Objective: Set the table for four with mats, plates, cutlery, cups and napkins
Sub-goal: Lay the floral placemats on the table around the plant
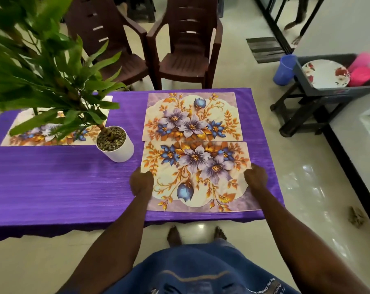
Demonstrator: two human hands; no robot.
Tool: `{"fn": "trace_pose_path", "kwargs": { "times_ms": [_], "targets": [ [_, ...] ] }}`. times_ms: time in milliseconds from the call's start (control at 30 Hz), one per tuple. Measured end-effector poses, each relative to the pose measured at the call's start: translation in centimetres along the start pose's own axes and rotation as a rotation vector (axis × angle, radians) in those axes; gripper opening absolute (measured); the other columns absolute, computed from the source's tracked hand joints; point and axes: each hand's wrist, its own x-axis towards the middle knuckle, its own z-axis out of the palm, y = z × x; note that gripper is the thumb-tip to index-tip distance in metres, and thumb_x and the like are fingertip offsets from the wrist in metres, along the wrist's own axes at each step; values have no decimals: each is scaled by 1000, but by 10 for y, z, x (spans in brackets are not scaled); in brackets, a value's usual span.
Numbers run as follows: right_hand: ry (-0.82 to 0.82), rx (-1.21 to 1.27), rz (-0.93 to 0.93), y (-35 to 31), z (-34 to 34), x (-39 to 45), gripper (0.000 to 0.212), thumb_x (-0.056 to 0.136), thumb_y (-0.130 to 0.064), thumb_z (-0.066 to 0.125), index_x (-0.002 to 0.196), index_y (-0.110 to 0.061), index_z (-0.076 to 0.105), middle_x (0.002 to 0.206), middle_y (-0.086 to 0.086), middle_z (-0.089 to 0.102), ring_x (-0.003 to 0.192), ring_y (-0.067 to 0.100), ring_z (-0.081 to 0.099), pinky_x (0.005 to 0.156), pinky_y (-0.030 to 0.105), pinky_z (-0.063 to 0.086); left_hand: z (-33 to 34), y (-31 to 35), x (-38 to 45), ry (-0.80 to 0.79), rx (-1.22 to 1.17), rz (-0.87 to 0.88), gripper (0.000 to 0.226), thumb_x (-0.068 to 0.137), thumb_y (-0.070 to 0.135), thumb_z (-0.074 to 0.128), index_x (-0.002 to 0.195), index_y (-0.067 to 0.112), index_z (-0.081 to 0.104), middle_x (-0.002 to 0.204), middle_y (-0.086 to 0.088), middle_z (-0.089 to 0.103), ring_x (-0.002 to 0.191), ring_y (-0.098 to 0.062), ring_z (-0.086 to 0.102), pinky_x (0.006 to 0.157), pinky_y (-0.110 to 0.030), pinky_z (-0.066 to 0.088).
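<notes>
Three floral place mats lie on the purple tablecloth (pixel 52 187). The near right mat (pixel 199 177) sits at the table's front edge. My left hand (pixel 141 183) grips its left edge and my right hand (pixel 256 177) grips its right edge. A second mat (pixel 191 117) lies just beyond it, their long edges almost touching. The third mat (pixel 54 132) lies at the far left, partly hidden by plant leaves. A white plate with red flowers (pixel 324 75) and pink cups (pixel 362 71) rest in a grey crate (pixel 339 90) off to the right.
A potted plant in a white pot (pixel 116 147) stands mid-table, its leaves spreading over the left side. Two brown plastic chairs (pixel 186 49) stand behind the table. A blue cup (pixel 285 70) hangs at the crate's left. The crate rests on a dark stool (pixel 303 115).
</notes>
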Motion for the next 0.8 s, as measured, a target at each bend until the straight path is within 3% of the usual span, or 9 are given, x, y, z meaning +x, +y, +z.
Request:
{"fn": "trace_pose_path", "kwargs": {
  "times_ms": [167,300,567,800],
  "targets": [
    [-10,13,1,-6,-1,3,27,84,-9,54,104,-7,72,102,12,71,95,32,65,81,35,50,-1,-1,2,-19,-1,15,23,96,22,55,111,11,69,109,-11,69,96,-31,64,73,-37,50],
    [-34,12,-25,-11,-5,6,30,81,-11,54,102,-6,73,102,14,72,95,33,65,76,30,45,1,0,-1,-6,22,17,23,96,27,55,110,13,67,108,-12,70,96,-31,65,82,-46,57],
    [-48,50,-7,-8,-7,10,25,88,-7,55,107,-6,71,107,14,71,98,32,65,85,39,53,5,-3,-9,14,-18,40,22,97,24,55,112,12,67,111,-12,70,99,-31,65,80,-42,55],
    [2,26,-22,-6,-2,-10,27,91,-10,58,117,-6,62,117,14,66,106,32,62,85,38,50,1,-7,-13,42,-67,-41,27,95,15,56,121,7,60,122,-13,64,110,-33,60,78,-35,45]
  ]
}}
